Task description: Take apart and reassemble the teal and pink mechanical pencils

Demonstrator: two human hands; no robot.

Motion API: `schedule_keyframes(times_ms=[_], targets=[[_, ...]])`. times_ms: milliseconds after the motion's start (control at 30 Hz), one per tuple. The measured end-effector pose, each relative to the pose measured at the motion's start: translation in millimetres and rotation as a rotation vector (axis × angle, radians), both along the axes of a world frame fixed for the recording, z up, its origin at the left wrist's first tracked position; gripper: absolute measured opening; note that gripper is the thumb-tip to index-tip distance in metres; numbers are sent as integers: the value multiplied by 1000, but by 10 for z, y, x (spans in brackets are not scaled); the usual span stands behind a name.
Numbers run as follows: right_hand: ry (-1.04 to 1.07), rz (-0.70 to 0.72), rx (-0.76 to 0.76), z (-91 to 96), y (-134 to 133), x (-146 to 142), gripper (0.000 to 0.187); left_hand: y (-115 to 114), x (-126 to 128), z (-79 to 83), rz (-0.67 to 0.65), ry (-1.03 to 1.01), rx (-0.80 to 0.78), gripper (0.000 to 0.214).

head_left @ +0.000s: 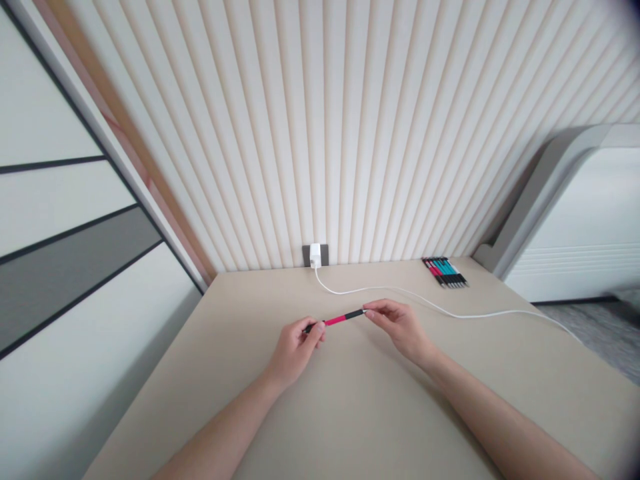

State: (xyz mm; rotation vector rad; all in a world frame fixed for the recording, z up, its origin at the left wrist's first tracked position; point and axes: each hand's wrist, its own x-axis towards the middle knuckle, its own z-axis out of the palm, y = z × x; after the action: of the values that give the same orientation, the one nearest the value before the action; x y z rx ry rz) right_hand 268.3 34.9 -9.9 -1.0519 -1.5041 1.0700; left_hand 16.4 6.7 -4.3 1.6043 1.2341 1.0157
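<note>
Pen point(341, 318), one, pink and black, held level between both hands, above the centre of the desk point(210, 380). Left hand point(293, 353): fingers point(315, 335) clamped on the pen's left end. Right hand point(400, 328): fingertips point(376, 309) pinched together on its right end. One white charger point(315, 255) at twelve o'clock, in one grey wall socket point(324, 256). One white cable point(450, 308) runs toward three o'clock. Pen row point(445, 271) at one o'clock, exact count too small to tell.
</note>
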Motion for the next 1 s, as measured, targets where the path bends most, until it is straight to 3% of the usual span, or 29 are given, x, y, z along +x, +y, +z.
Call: schedule_keyframes(times_ms=[233,567,767,1000], targets=[[-87,-6,64,47,-28,-2,22,14,-4,8,13,26,13,29],[-108,65,-96,-13,-19,-46,36,25,2,-46,94,53,105,24],[-126,33,-28,-2,-12,-26,31,10,-2,-20,70,46,109,26],[-83,49,15,89,-33,-9,39,19,-8,-19,52,7,58,28]])
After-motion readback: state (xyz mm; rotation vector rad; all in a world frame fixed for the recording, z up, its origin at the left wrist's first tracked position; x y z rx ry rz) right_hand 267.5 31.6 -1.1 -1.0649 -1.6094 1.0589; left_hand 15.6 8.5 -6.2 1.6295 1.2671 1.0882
